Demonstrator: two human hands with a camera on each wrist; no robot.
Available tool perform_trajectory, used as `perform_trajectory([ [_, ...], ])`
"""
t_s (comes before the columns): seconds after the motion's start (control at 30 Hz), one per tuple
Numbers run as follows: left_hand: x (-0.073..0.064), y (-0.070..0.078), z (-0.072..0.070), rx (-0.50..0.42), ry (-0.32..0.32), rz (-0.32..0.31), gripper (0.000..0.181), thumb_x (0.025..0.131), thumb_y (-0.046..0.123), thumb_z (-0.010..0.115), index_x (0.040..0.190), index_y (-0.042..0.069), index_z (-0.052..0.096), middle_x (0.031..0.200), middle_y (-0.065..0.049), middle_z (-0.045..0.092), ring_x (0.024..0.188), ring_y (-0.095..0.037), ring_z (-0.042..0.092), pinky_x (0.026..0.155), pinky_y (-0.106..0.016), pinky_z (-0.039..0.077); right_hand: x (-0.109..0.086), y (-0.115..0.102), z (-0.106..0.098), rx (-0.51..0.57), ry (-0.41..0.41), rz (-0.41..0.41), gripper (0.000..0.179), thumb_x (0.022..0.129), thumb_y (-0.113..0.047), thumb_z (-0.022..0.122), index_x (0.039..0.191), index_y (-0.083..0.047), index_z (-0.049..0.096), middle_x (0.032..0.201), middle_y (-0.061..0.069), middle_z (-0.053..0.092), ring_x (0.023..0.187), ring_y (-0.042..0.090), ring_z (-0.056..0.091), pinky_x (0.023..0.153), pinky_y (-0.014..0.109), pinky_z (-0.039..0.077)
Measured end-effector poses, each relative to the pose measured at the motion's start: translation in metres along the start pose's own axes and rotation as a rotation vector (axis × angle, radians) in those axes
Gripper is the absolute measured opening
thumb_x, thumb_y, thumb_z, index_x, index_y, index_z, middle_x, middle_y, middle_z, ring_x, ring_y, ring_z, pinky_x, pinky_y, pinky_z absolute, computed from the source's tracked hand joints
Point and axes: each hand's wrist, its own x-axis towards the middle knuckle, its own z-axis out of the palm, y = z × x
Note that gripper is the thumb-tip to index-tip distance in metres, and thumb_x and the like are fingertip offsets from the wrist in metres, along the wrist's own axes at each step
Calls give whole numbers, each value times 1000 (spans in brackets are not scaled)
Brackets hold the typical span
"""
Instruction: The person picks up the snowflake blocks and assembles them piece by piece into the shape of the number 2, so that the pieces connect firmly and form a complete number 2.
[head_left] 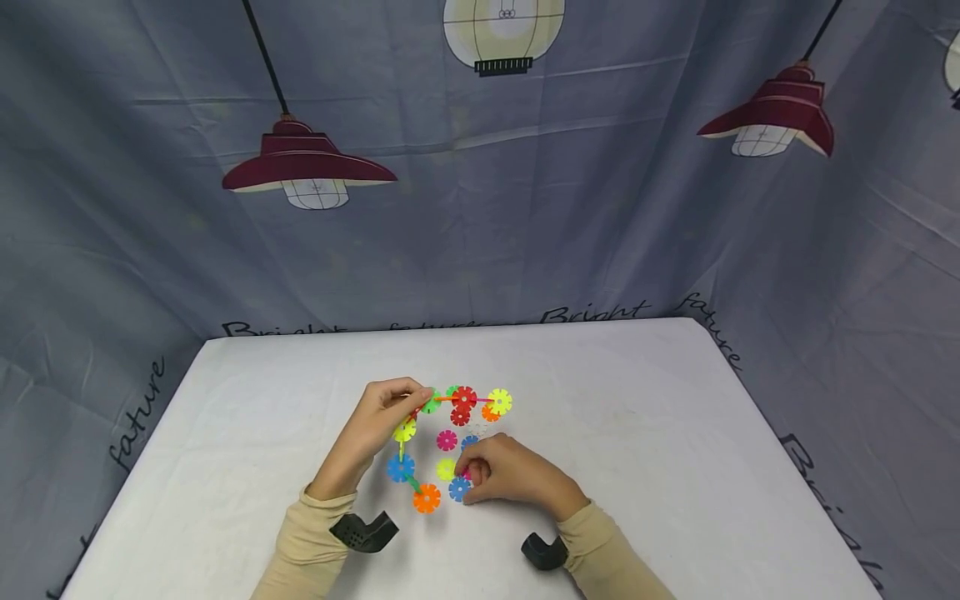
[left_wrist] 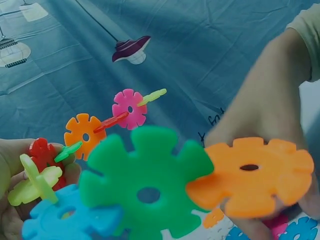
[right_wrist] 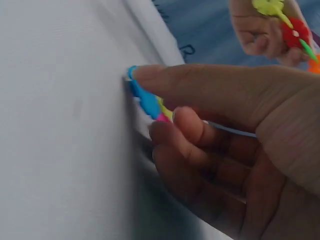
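My left hand [head_left: 382,417] grips a linked chain of plastic flower-shaped notched discs by its upper left part, near a red disc [left_wrist: 42,152]. Down from that hand the chain runs through a yellow disc [head_left: 405,430] and a blue disc [head_left: 401,467] to an orange disc [head_left: 427,498]. Its other branch passes a large red disc [head_left: 464,398] and ends at a yellow one [head_left: 500,402]. Over the loose discs, my right hand [head_left: 517,475] has curled fingers. Its thumb touches one edge of a loose blue disc [right_wrist: 145,101], with fingertips by the opposite edge.
Loose discs lie on the white table [head_left: 637,433] between the hands, among them a pink one [head_left: 447,440] and a yellow one [head_left: 446,469]. Behind the table hangs a grey-blue curtain [head_left: 480,233] printed with lamps. A black strap piece [head_left: 364,532] sits at the left wrist.
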Motion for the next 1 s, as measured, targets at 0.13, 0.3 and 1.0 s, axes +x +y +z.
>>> perform_trajectory([
  [0.13, 0, 0, 1, -6, -8, 2, 26, 103, 28, 65, 98, 3, 73, 73, 1, 54, 65, -12, 47, 63, -24, 42, 1, -3, 6, -92, 2, 16, 20, 81, -17, 89, 96, -13, 76, 67, -11, 56, 61, 0, 50, 59, 17, 47],
  [0.3, 0, 0, 1, -7, -8, -1, 27, 103, 28, 65, 96, 3, 73, 72, 1, 54, 64, -12, 47, 64, -24, 43, 0, -7, 6, -124, -10, 19, 20, 81, -20, 90, 90, -16, 72, 72, -9, 59, 66, 0, 51, 64, 17, 48],
  [1.0, -1, 2, -1, -9, 104, -21, 30, 101, 27, 67, 95, -2, 72, 73, 1, 56, 60, -10, 44, 58, -21, 37, -28, 2, -61, 180, 730, -78, 13, 86, -17, 85, 97, -12, 78, 97, 8, 78, 65, 14, 70, 64, 25, 59],
])
